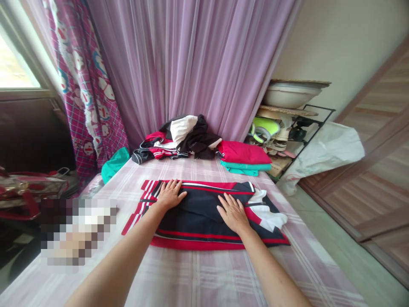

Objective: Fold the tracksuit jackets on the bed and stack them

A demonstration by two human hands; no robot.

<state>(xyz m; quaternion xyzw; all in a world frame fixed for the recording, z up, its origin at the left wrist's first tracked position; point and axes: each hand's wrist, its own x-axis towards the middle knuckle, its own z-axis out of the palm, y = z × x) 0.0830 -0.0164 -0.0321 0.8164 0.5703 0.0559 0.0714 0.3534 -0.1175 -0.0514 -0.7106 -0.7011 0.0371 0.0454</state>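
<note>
A navy jacket (pixel 198 213) with red panels and white stripes lies folded lengthwise across the bed in front of me. Its striped ribbed edge is at the left, and a white lining shows at the right end. My left hand (pixel 169 195) rests flat on the upper left part of the jacket, fingers spread. My right hand (pixel 233 212) lies on the right half, also flat with fingers apart. Both palms touch the cloth and neither hand grips anything.
A heap of dark, red and white clothes (pixel 188 138) sits at the bed's far end. Beside it are folded red (pixel 244 152) and teal garments (pixel 243 167). Purple curtains (pixel 191 64) hang behind. A rack (pixel 315 123) with basins stands at right. A blurred patch covers something at left.
</note>
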